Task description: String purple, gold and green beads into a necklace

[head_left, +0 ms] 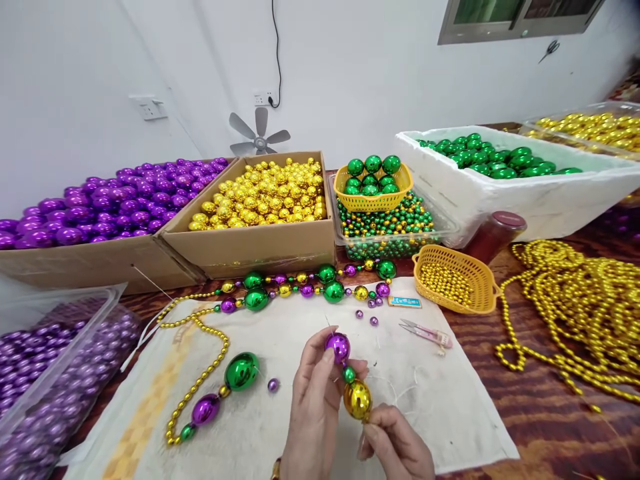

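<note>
My left hand pinches a shiny purple bead between thumb and fingers. Below that bead, a small green bead and a large gold bead sit in line on the same thread. At the gold bead's lower end, my right hand is closed in a pinch, apparently on the thin thread. A needle tip or thread end sticks up past the purple bead. To the left lies a gold bead string ending in a purple bead and a large green bead.
Thread snips and a yellow basket of gold beads lie right of the white cloth. Finished-looking bead strands stretch behind my hands. Cartons of purple and gold balls line the back, beside a foam box.
</note>
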`<state>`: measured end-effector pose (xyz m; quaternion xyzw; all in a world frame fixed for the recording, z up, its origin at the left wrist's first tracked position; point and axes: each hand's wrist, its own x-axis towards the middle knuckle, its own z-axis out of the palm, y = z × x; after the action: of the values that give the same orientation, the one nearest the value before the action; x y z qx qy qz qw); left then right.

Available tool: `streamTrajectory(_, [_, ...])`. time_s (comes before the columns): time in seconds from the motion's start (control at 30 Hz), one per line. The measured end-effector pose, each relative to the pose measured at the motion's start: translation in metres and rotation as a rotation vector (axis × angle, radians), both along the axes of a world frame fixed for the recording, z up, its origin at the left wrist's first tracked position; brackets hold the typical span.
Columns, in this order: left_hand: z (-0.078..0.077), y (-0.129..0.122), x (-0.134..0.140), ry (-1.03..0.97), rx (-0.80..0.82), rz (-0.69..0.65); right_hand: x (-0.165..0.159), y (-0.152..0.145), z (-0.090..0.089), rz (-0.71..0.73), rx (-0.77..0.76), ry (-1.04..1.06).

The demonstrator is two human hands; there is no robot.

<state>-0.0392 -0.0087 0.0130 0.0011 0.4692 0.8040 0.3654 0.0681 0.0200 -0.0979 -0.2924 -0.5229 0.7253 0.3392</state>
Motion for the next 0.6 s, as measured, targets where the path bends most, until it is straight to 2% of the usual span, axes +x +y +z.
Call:
streamTrajectory(0.1, [-0.013,0.006,0.004,0.035,-0.025,-0.011,0.000,0.001,-0.005,0.009,0.024,-0.047])
streamTrajectory(0.23, [-0.026,0.014,0.006,0.122,-0.133,-0.030,-0.005,-0.005,-0.006,0.051,0.033,-0.103])
streamTrajectory(0.33, [-0.029,0.017,-0.001,0.142,-0.156,-0.195,-0.004,0.001,0.006,0.127,0.112,-0.096])
streamTrajectory(0.43, [-0.028,0.018,-0.012,0.124,-0.121,-0.348,0.001,0.029,0.029,0.102,0.227,-0.109])
streamTrajectory(0.53, [-0.025,0.019,-0.019,0.083,-0.105,-0.529,0.003,0.066,0.045,-0.004,0.108,-0.204])
streamTrajectory(0.6, [-0.024,0.019,-0.020,0.053,-0.097,-0.657,0.000,0.083,0.048,0.051,-0.040,-0.161])
